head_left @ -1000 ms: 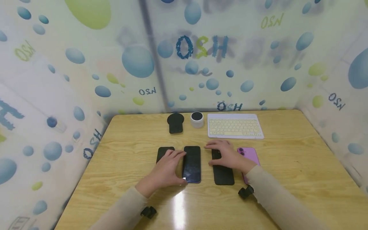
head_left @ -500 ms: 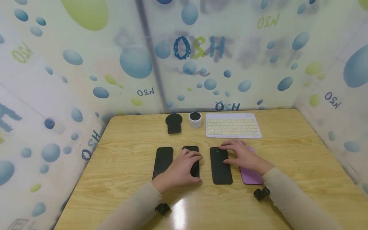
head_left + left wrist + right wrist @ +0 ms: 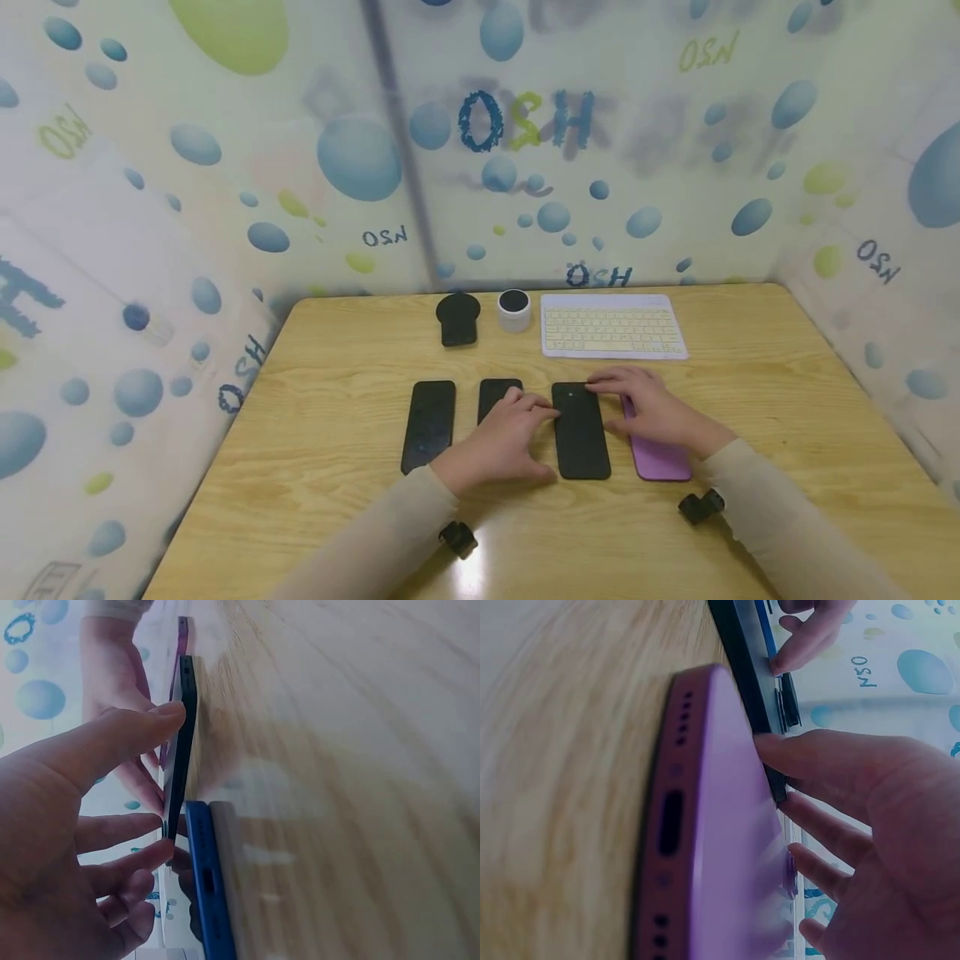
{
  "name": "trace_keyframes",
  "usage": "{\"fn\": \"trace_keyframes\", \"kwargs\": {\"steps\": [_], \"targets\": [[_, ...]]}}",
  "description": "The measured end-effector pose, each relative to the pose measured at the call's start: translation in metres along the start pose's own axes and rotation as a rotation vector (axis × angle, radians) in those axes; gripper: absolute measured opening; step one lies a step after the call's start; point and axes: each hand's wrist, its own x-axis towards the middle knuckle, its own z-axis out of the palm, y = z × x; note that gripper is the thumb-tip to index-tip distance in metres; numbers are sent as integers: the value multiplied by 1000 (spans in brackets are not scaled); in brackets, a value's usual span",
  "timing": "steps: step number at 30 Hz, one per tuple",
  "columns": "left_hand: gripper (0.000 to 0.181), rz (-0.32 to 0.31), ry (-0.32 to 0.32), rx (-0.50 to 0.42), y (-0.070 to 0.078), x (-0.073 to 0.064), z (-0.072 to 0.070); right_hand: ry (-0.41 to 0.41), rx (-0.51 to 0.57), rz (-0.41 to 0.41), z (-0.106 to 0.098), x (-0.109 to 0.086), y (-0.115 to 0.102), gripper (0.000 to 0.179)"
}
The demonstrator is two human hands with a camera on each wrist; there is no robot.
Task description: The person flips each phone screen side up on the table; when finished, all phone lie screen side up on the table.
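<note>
Four phones would be a row, so several phones lie in line on the table. My left hand (image 3: 510, 439) is over the second phone (image 3: 493, 398), partly hiding it, with relaxed fingertips at the left edge of the third, a black phone (image 3: 582, 437). In the left wrist view the thumb and fingers are spread beside that phone. My right hand (image 3: 660, 412) hovers above a purple phone (image 3: 662, 461), its fingertips by the black phone's upper right edge. The right wrist view shows the purple phone (image 3: 735, 817) close up. Neither hand has a phone lifted.
Another dark phone (image 3: 429, 427) lies at the left end of the row. Behind stand a black round-topped pad (image 3: 458, 320), a small white cylinder with a dark top (image 3: 514, 312) and a white keyboard (image 3: 613, 327). A patterned wall borders the wooden table (image 3: 780, 417).
My left hand has moved right, from the gap between the first two phones to over the second. My right hand has moved right, off the third phone to above the purple one.
</note>
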Motion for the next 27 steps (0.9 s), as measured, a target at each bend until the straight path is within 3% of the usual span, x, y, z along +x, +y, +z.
{"fn": "trace_keyframes", "kwargs": {"steps": [12, 20, 27], "targets": [[92, -38, 23, 63, 9, 5, 3, -15, 8, 20, 0, 2, 2, 58], [90, -82, 19, -11, 9, 4, 1, -4, 44, 42, 0, 3, 2, 62], [89, -78, 10, -25, 8, 3, 1, 7, 108, 82, 1, 4, 3, 62]]}}
